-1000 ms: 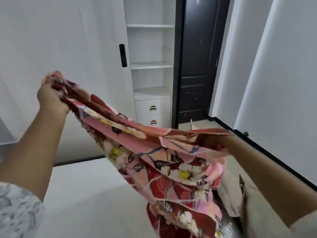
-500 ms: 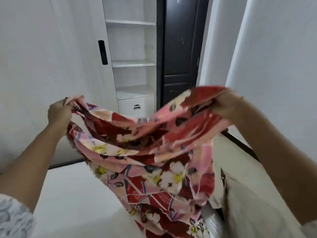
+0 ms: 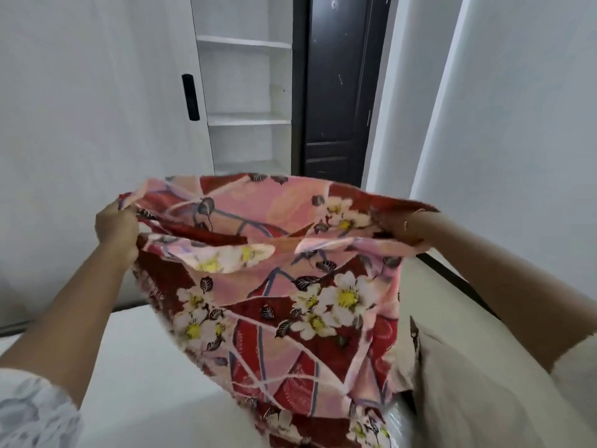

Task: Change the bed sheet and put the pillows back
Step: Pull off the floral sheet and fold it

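Note:
A pink and red floral sheet (image 3: 284,305) with white flowers hangs spread in the air in front of me. My left hand (image 3: 118,229) grips its upper left edge, fingers curled round the bunched cloth. My right hand (image 3: 399,226) grips the upper right edge at about the same height. The cloth billows between the hands and falls to the bottom of the view, hiding what lies under it. A beige pillow (image 3: 478,389) lies at the lower right, partly under my right arm.
The bare white mattress (image 3: 139,376) fills the lower left. Beyond it stand a white wardrobe door (image 3: 97,108) with a black handle, open white shelves (image 3: 248,118) and a dark door (image 3: 336,92). A white wall (image 3: 517,124) runs along the right.
Both hands have drawn apart and levelled, opening the sheet wider. The right hand rose from low to the left hand's height, while the left hand came down.

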